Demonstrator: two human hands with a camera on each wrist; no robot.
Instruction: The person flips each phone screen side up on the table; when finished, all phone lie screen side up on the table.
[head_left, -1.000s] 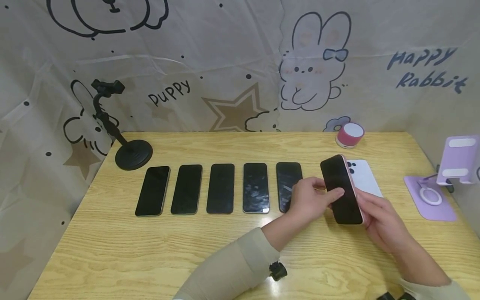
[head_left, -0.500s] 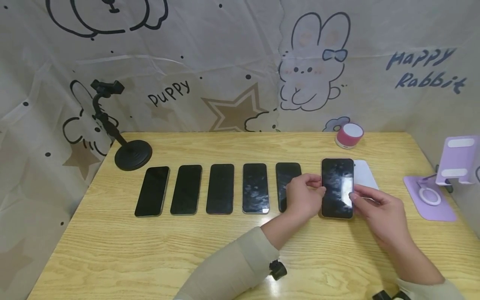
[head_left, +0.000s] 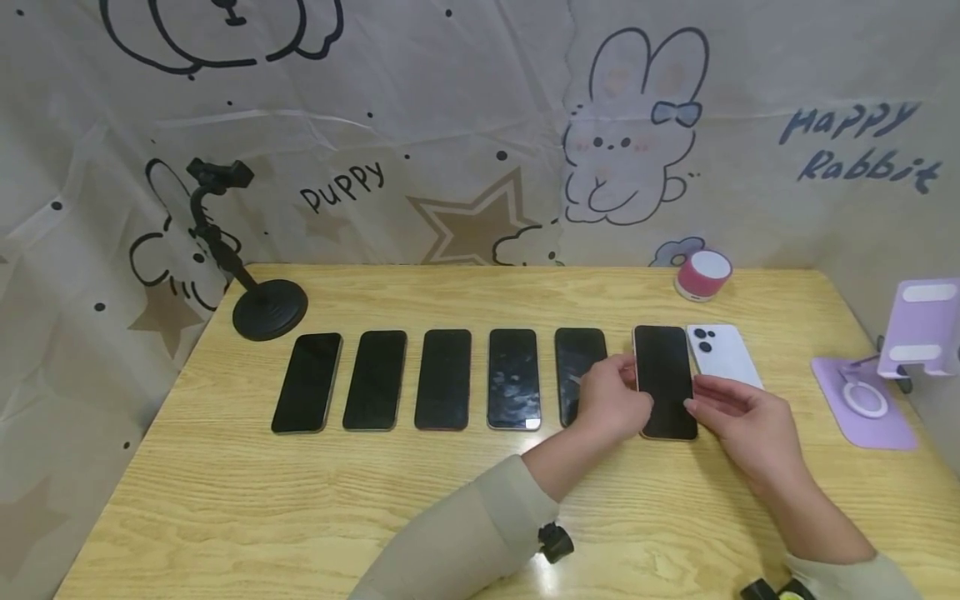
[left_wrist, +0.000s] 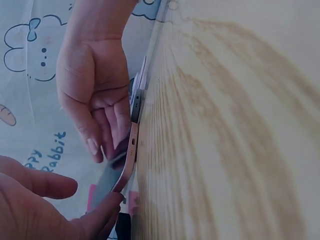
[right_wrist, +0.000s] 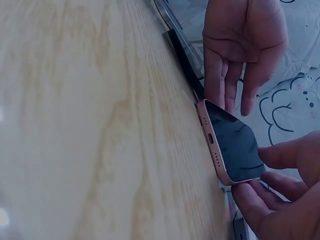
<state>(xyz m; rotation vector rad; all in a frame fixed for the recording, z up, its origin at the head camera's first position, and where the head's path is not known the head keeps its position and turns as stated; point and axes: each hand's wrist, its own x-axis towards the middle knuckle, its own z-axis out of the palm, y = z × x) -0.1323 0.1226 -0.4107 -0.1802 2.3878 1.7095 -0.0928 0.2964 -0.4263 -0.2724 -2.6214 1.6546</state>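
A pink-edged smartphone (head_left: 665, 383) lies screen up at the right of a row of dark phones, with a hand on either side. My left hand (head_left: 613, 398) reaches over part of its neighbouring phone (head_left: 577, 358) and touches the pink phone's left edge with fairly straight fingers. At the right edge my right hand (head_left: 753, 429) holds the phone between thumb and fingers. The right wrist view shows those fingers (right_wrist: 250, 202) at its side. In the left wrist view the phone's pink bottom edge (left_wrist: 133, 142) is close to the tabletop.
Several dark phones (head_left: 375, 379) lie in line to the left. Behind my right hand is a white phone (head_left: 726, 357), cameras up. A pink speaker (head_left: 703, 277) and black stand (head_left: 270, 308) stand at the back. A purple phone stand (head_left: 862, 408) is at the far right.
The pink-edged phone has gone from tilted in both hands to lying flatter and slightly further left, uncovering the white phone's cameras. My right hand has shifted left with it.
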